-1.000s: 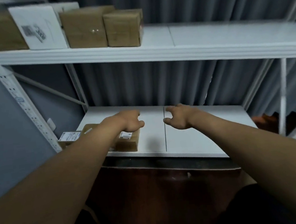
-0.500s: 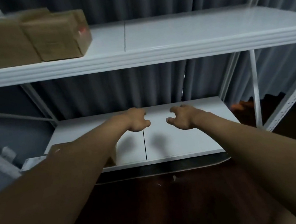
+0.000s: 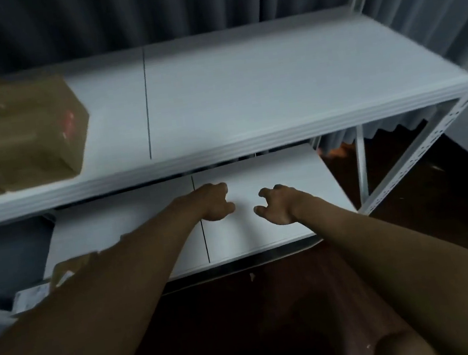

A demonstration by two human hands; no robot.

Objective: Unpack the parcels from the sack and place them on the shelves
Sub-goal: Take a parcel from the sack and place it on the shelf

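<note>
Overhead, two white shelves of a metal rack were seen against a dark pleated curtain (image 3: 116, 17). The upper shelf (image 3: 244, 86) ran across the middle of the frame, and a brown cardboard parcel (image 3: 21, 131) stood on it at the upper left of the frame, blurred, with a small red mark on its right face. The lower shelf (image 3: 271, 172) was seen beneath it, at the centre of the frame. Both arms were stretched out over the lower shelf. The left hand (image 3: 215, 203) was held just left of centre, its fingers loosely curled and nothing gripped in it. The right hand (image 3: 278, 204) was held just beside it, apart from it, with fingers likewise loosely curled and spread, and nothing held. Whether either hand touched the shelf surface could not be told. At the lower left of the frame another brown parcel (image 3: 69, 270) lay on the lower shelf, largely hidden by the left forearm, and a white label (image 3: 31, 295) was seen beside it. A perforated white upright (image 3: 420, 152) of the rack was seen at the right of the frame, and a dark floor (image 3: 244, 310) below the shelves.
</note>
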